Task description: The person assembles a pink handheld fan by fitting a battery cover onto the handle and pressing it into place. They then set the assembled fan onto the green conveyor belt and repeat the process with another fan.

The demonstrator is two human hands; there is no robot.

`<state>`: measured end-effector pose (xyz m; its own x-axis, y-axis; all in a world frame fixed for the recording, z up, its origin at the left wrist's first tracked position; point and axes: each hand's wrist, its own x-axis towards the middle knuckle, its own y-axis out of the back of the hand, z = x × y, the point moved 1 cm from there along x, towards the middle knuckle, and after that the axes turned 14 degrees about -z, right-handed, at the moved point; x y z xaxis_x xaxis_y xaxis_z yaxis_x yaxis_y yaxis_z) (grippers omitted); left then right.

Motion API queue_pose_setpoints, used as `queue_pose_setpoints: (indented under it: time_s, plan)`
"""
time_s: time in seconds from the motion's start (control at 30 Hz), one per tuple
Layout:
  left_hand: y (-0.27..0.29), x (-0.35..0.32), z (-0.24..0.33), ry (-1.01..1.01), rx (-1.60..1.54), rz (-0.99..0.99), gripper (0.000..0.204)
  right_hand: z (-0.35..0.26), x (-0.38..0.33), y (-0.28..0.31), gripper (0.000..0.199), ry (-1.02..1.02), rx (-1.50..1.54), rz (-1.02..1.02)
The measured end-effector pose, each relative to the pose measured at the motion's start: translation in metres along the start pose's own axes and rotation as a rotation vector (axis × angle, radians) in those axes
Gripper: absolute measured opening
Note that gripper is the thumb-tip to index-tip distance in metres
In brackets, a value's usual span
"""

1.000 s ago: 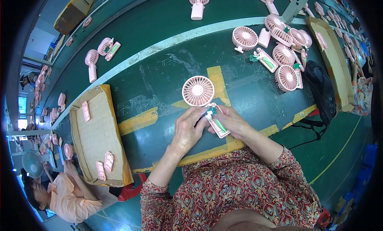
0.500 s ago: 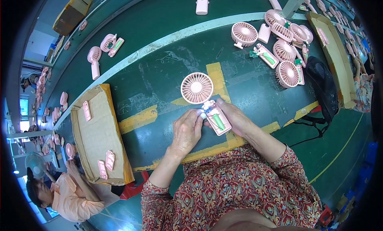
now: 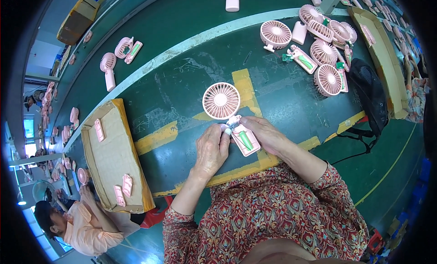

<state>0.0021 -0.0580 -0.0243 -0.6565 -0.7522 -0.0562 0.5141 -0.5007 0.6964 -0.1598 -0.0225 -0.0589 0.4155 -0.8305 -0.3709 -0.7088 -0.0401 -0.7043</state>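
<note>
A pink handheld fan [image 3: 221,100] lies on the green table in front of me, round grille head away from me. Its handle [image 3: 245,139] is open, showing a green cell and white parts inside. My right hand [image 3: 265,133] grips the handle from the right. My left hand [image 3: 212,148] presses its fingertips on the junction between head and handle, on the left side. Both hands touch the fan.
A flat cardboard tray [image 3: 114,159] with several pink handle covers lies at my left. A pile of pink fans [image 3: 318,50] sits at the far right, beside a black bag [image 3: 371,93] and a long cardboard tray [image 3: 382,54]. A person in orange [image 3: 77,225] sits lower left.
The fan and both hands sit slightly lower and left in the picture than before. My left fingers have closed in on the top of the handle.
</note>
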Motion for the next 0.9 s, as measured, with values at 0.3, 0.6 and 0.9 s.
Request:
queue_pose_setpoints:
  time_s: [0.3,0.6,0.9]
  plan:
    - [0.001,0.003,0.003,-0.108,0.172,0.024,0.013,0.007,0.001,0.006,0.035,0.015,-0.06,-0.022]
    - [0.004,0.001,0.007,-0.075,0.255,-0.038,0.012,0.003,-0.004,0.003,0.034,0.004,-0.234,-0.03]
    - [0.004,0.001,0.015,-0.013,0.203,-0.035,0.022,-0.004,-0.007,-0.001,0.031,-0.026,-0.313,-0.172]
